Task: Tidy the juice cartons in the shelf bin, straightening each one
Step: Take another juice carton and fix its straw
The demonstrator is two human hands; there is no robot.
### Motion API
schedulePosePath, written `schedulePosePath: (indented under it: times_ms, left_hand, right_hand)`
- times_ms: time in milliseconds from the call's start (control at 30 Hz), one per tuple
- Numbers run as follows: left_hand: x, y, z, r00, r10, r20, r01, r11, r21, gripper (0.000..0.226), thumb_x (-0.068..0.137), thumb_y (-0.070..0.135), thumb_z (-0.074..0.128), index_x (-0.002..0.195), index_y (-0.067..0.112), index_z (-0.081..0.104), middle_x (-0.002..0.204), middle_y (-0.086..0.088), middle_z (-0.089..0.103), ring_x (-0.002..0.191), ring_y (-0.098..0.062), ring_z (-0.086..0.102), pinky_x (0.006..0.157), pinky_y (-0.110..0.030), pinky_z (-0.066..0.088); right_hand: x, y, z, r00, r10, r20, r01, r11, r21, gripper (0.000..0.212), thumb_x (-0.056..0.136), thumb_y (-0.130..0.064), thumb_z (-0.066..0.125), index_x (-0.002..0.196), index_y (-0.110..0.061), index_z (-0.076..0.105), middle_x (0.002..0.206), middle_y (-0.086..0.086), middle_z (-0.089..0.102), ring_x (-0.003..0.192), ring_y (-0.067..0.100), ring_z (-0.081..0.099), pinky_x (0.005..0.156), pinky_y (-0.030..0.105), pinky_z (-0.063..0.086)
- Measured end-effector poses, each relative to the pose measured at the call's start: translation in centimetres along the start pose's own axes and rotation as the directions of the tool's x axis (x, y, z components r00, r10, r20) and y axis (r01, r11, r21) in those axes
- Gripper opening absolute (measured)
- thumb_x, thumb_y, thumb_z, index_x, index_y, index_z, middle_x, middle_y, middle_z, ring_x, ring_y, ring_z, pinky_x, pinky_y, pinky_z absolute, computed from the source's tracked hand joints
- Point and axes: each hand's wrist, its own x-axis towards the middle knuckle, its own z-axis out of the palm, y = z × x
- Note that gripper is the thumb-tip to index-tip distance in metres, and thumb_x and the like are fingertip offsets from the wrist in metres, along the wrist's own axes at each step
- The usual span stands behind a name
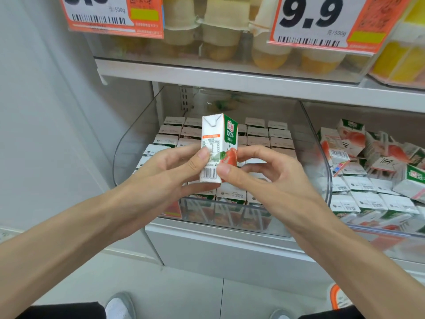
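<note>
Head view: left hand (165,166) and right hand (259,171) fingers (202,157) pinch one carton (218,143) upright above the bin (138,134); its rows (271,137) stand straight, neighbouring cartons (368,157) lie jumbled, judged outstanding.

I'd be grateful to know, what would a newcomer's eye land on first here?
First, the upright juice carton at centre, in the grip of the left hand and right hand. Behind it, the clear bin holds neat rows of cartons, while the neighbouring bin on the right is a jumble. The big 9.9 price tag hangs top right.
</note>
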Motion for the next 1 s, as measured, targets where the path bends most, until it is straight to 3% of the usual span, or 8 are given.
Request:
schedulePosePath:
  times_ms: [133,267,400,600,733,867,967,1000]
  left_hand:
    - [0.01,0.09,-0.25,0.997,-0.041,-0.065,0.039,0.999,-0.034,0.044,0.101,0.034,0.058,0.143,0.020,0.062,0.130,-0.004,0.076,0.122,-0.024,0.072,0.112,-0.040,0.051]
    - [-0.01,0.45,-0.41,0.993,-0.067,-0.094,0.054,0.990,-0.134,0.044,0.100,0.032,0.059,0.142,0.018,0.060,0.125,-0.008,0.078,0.116,-0.027,0.075,0.103,-0.034,0.058]
    - [-0.16,0.21,-0.57,0.989,-0.062,-0.131,0.048,0.993,-0.110,0.039,0.099,0.021,0.064,0.137,0.014,0.061,0.118,-0.013,0.079,0.110,-0.032,0.077,0.094,-0.034,0.062]
    - [-0.04,-0.28,-0.55,0.986,-0.054,-0.156,0.046,0.997,-0.054,0.042,0.095,0.023,0.070,0.136,0.017,0.063,0.120,-0.010,0.079,0.110,-0.030,0.077,0.092,-0.036,0.063]
    - [0.05,-0.29,-0.45,0.986,-0.039,-0.163,0.039,0.999,-0.005,0.037,0.097,0.027,0.069,0.133,0.022,0.069,0.122,-0.010,0.078,0.111,-0.028,0.076,0.088,-0.031,0.063]
    - [0.04,-0.12,-0.47,0.994,-0.036,-0.099,0.040,0.999,0.036,0.037,0.102,0.034,0.060,0.137,0.026,0.068,0.123,-0.003,0.079,0.114,-0.024,0.076,0.097,-0.034,0.061]
    - [-0.02,0.05,-0.10,0.998,-0.049,-0.048,0.050,0.998,0.033,0.035,0.105,0.028,0.055,0.138,0.025,0.068,0.123,0.001,0.079,0.112,-0.022,0.077,0.086,-0.022,0.061]
    - [-0.03,-0.04,-0.09,0.998,-0.048,-0.032,0.049,0.998,0.029,0.035,0.106,0.027,0.054,0.138,0.024,0.068,0.125,0.001,0.078,0.114,-0.021,0.076,0.089,-0.023,0.061]
  right_hand:
    - [0.04,0.23,0.08,1.000,0.011,0.013,-0.012,0.996,0.085,0.040,0.071,-0.043,0.089,0.109,-0.033,0.081,0.103,-0.005,0.080,0.102,0.015,0.075,0.096,0.028,0.058]
    - [0.08,0.02,-0.15,0.998,0.064,0.014,-0.065,0.984,0.164,0.035,0.088,-0.024,0.082,0.122,-0.028,0.073,0.104,-0.009,0.082,0.095,0.004,0.077,0.079,0.013,0.056]
    - [0.06,-0.21,-0.14,1.000,0.031,-0.001,-0.031,0.989,0.142,0.017,0.096,-0.021,0.075,0.113,-0.024,0.076,0.108,-0.010,0.081,0.099,0.003,0.076,0.082,0.018,0.058]
    - [-0.04,-0.28,0.18,1.000,-0.015,-0.012,0.016,0.998,0.057,0.026,0.084,-0.035,0.084,0.109,-0.030,0.079,0.107,-0.005,0.078,0.098,0.016,0.075,0.091,0.033,0.063]
    - [0.02,-0.14,-0.02,1.000,0.010,-0.003,-0.009,0.995,0.098,0.021,0.085,-0.033,0.084,0.106,-0.030,0.082,0.107,0.004,0.078,0.099,0.021,0.076,0.092,0.028,0.060]
    - [0.05,-0.09,-0.07,1.000,-0.014,-0.025,0.017,0.994,0.104,0.034,0.076,-0.035,0.089,0.108,-0.028,0.081,0.104,0.008,0.077,0.092,0.021,0.076,0.091,0.032,0.063]
    - [-0.07,-0.12,-0.04,0.998,-0.045,-0.054,0.050,0.995,0.089,0.046,0.065,-0.038,0.091,0.106,-0.024,0.078,0.098,0.010,0.074,0.078,0.015,0.069,0.086,0.039,0.064]
    - [-0.08,-0.13,0.00,0.997,-0.051,-0.057,0.056,0.995,0.083,0.047,0.063,-0.038,0.091,0.106,-0.023,0.076,0.096,0.010,0.073,0.076,0.013,0.067,0.084,0.039,0.063]
